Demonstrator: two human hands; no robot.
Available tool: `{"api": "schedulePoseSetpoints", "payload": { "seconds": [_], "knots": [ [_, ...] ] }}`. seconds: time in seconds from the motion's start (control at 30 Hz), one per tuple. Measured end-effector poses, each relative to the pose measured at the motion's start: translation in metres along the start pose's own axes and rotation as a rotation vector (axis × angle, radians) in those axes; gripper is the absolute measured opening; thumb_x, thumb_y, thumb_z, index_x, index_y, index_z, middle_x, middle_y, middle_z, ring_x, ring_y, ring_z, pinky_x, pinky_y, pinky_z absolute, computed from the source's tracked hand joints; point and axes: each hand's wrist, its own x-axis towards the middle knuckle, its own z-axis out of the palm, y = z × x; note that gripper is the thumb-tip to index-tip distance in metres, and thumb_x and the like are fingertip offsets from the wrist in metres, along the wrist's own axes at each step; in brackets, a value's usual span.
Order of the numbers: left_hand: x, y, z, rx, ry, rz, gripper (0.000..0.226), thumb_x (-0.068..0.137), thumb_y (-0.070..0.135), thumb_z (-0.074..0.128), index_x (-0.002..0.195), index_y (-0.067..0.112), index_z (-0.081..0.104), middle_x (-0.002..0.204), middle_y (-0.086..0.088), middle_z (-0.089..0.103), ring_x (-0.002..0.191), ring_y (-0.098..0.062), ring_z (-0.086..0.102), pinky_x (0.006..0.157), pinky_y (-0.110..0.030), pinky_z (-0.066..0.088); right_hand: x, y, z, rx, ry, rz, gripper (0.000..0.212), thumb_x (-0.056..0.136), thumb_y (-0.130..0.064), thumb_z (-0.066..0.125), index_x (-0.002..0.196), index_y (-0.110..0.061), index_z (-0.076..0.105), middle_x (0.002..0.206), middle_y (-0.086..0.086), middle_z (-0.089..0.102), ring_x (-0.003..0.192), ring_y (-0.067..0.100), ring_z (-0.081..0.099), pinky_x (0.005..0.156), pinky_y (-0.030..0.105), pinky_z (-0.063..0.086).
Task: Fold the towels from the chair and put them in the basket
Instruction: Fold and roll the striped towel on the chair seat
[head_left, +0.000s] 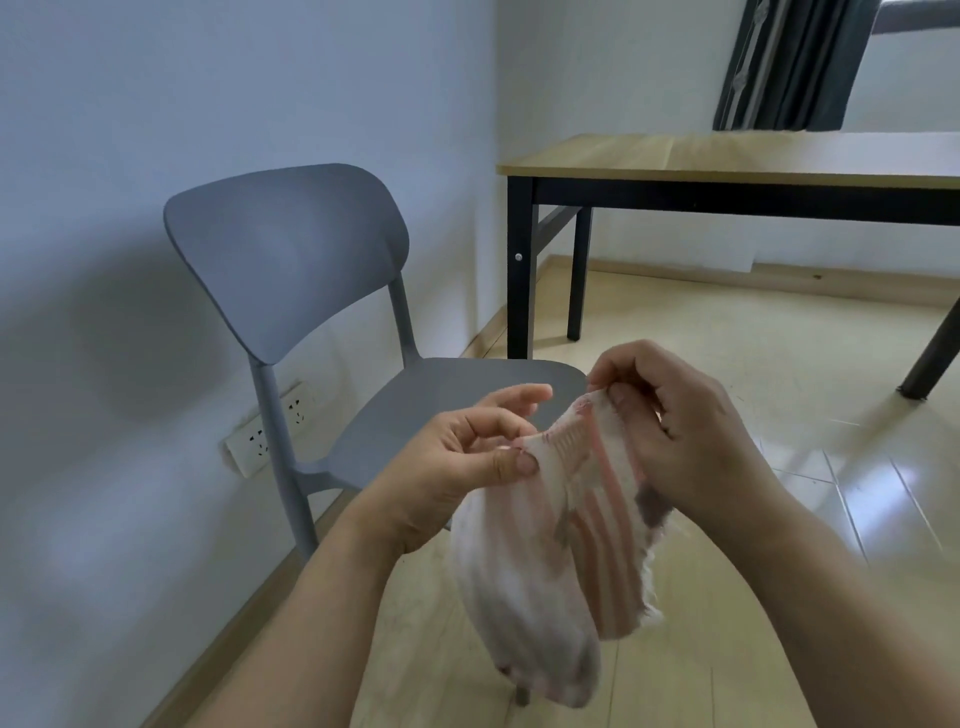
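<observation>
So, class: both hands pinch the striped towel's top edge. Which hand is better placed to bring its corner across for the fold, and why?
Probably the right hand: it pinches the higher corner of the towel, while the left hand pinches lower, a natural anchor.

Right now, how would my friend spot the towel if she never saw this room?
Find the grey chair by the wall. In front of its seat, the left hand and right hand pinch the towel by its top edge. It's the only soft thing: pink-and-white striped, hanging limp, with frayed edges.

chair seat (441, 410): bare | table (727, 161): right, well apart
</observation>
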Motion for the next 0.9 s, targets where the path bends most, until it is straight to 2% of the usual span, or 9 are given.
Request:
{"api": "schedulePoseSetpoints", "payload": {
  "seconds": [0.1,0.2,0.27,0.37,0.5,0.6,0.73,0.83,0.9],
  "knots": [
    [0.006,-0.007,0.003,-0.004,-0.092,-0.087,0.007,0.075,0.010,0.074,0.082,0.010,0.072,0.134,0.009,0.058,0.126,-0.010,0.051,0.106,-0.041,0.040,-0.002,-0.001,-0.001,0.028,0.020,-0.025,0.024,0.086,0.008,0.051,0.091,-0.013,0.059,0.084,-0.004,0.062,0.082,0.008,0.058,0.066,0.010,0.046],
    [0.009,-0.011,0.010,0.049,-0.085,-0.123,0.010,0.083,0.004,0.068,0.091,-0.002,0.069,0.110,-0.007,0.069,0.101,-0.021,0.065,0.089,-0.033,0.052,-0.005,0.004,0.000,-0.003,0.040,0.000,0.027,0.085,0.014,0.052,0.088,-0.011,0.060,0.082,-0.004,0.061,0.080,0.008,0.057,0.064,0.013,0.046],
    [0.009,-0.010,0.012,0.088,-0.049,-0.090,0.015,0.082,0.007,0.070,0.093,-0.003,0.069,0.099,-0.012,0.069,0.093,-0.023,0.065,0.086,-0.033,0.053,-0.007,0.008,0.000,-0.006,0.058,0.062,0.027,0.087,0.011,0.052,0.089,-0.015,0.060,0.083,-0.007,0.061,0.078,0.006,0.057,0.064,0.011,0.045],
    [0.006,-0.005,0.011,0.131,-0.019,-0.021,0.009,0.080,0.010,0.069,0.087,0.004,0.072,0.093,-0.003,0.068,0.089,-0.015,0.064,0.081,-0.027,0.052,-0.009,0.012,-0.004,0.207,0.061,0.273,0.026,0.089,0.002,0.054,0.092,-0.024,0.057,0.086,-0.005,0.063,0.076,0.011,0.058,0.065,0.019,0.048],
    [0.002,-0.001,0.007,0.188,0.020,0.040,0.007,0.078,0.011,0.071,0.083,0.008,0.074,0.090,0.000,0.064,0.088,-0.010,0.063,0.080,-0.020,0.048,-0.011,0.013,-0.011,0.523,-0.138,0.416,0.034,0.086,0.004,0.054,0.092,-0.029,0.055,0.079,0.008,0.060,0.069,0.026,0.053,0.063,0.040,0.047],
    [0.001,-0.001,0.005,0.180,0.040,0.050,0.004,0.078,0.007,0.072,0.082,0.006,0.073,0.087,0.002,0.062,0.084,-0.008,0.062,0.078,-0.017,0.047,-0.013,0.016,-0.008,0.351,-0.145,0.318,0.037,0.085,0.008,0.054,0.077,-0.027,0.060,0.075,0.010,0.058,0.067,0.031,0.051,0.062,0.037,0.044],
    [-0.001,-0.002,0.007,0.168,0.080,0.068,0.012,0.078,0.011,0.072,0.084,0.001,0.071,0.080,0.008,0.061,0.080,-0.004,0.060,0.075,-0.015,0.046,-0.014,0.017,-0.002,0.124,-0.086,0.204,0.042,0.080,0.011,0.054,0.070,-0.029,0.063,0.079,-0.012,0.063,0.071,0.010,0.056,0.063,0.017,0.044],
    [-0.001,-0.002,0.007,0.152,0.139,0.089,0.014,0.075,0.020,0.071,0.081,0.008,0.074,0.078,0.007,0.059,0.078,-0.007,0.058,0.075,-0.016,0.046,-0.016,0.013,-0.003,0.191,-0.099,0.200,0.033,0.078,0.002,0.050,0.078,-0.026,0.067,0.083,-0.015,0.066,0.079,0.006,0.060,0.068,0.012,0.045],
    [-0.001,-0.001,0.007,0.149,0.162,0.093,0.011,0.074,0.023,0.072,0.080,0.014,0.076,0.080,0.003,0.059,0.081,-0.012,0.058,0.077,-0.021,0.048,-0.018,0.009,-0.005,0.301,-0.150,0.221,0.023,0.076,-0.008,0.052,0.086,-0.019,0.069,0.088,-0.010,0.066,0.083,0.011,0.062,0.072,0.020,0.050]
  ]
}}
